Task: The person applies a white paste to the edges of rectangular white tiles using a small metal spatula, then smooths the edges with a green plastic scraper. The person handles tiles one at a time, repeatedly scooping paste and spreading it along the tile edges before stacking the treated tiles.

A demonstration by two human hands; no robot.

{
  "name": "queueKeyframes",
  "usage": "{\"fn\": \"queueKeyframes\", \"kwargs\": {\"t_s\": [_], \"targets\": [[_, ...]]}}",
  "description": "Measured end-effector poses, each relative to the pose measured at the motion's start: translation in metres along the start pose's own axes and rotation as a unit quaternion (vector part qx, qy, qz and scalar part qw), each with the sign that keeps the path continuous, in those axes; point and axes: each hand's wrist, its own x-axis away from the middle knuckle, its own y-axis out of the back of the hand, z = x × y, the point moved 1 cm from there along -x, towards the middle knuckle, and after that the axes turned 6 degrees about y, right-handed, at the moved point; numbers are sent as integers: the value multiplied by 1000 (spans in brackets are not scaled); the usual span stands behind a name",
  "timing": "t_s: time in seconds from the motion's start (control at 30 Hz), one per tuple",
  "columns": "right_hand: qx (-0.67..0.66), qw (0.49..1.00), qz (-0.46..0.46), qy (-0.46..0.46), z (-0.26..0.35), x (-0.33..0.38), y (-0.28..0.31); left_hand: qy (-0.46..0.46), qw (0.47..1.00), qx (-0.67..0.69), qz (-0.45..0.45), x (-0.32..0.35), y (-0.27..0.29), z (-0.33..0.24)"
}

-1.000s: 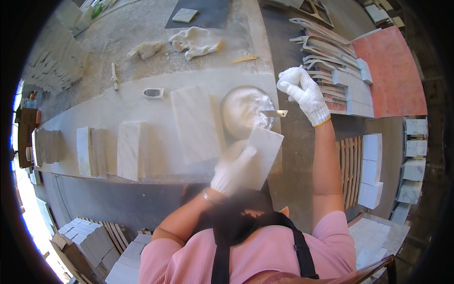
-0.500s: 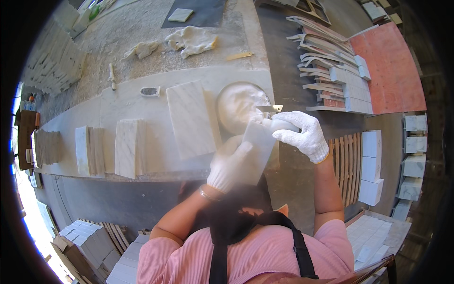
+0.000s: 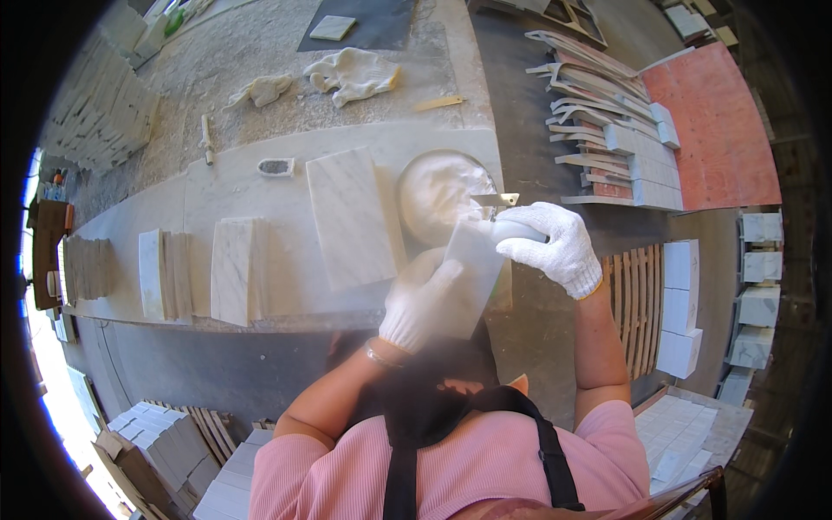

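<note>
My left hand (image 3: 418,299), in a white knit glove, grips a pale rectangular stone tile (image 3: 472,282) by its left side, thumb on its face. The tile is tilted in front of my apron, its far end near a round bowl (image 3: 404,217) of white powder or paste (image 3: 442,195). My right hand (image 3: 559,247), also gloved, is closed around a smooth, pale, rounded object (image 3: 518,231) at the tile's far right corner. Its exact kind is unclear. Just beyond it, a scraper-like metal blade (image 3: 496,200) rests at the bowl's right rim.
A larger marble slab (image 3: 351,217) lies left of the bowl, with upright tile stacks (image 3: 234,269) farther left. Loose gloves (image 3: 353,75) lie at the back of the bench. Past the bench's right edge stand stacked strips (image 3: 598,113) and a wooden pallet (image 3: 633,303).
The rounded object in my right hand has shifted very slightly at the tile's far corner. My left hand and the tile look almost unmoved.
</note>
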Motion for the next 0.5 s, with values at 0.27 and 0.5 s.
{"fn": "queueKeyframes", "kwargs": {"t_s": [0.27,0.5], "targets": [[4,1000,0,-5,1,-1,1,-4,1000,-1,-10,0,0,-1],[-21,1000,6,-19,1,-2,0,14,1000,-12,-16,0,0,-1]]}}
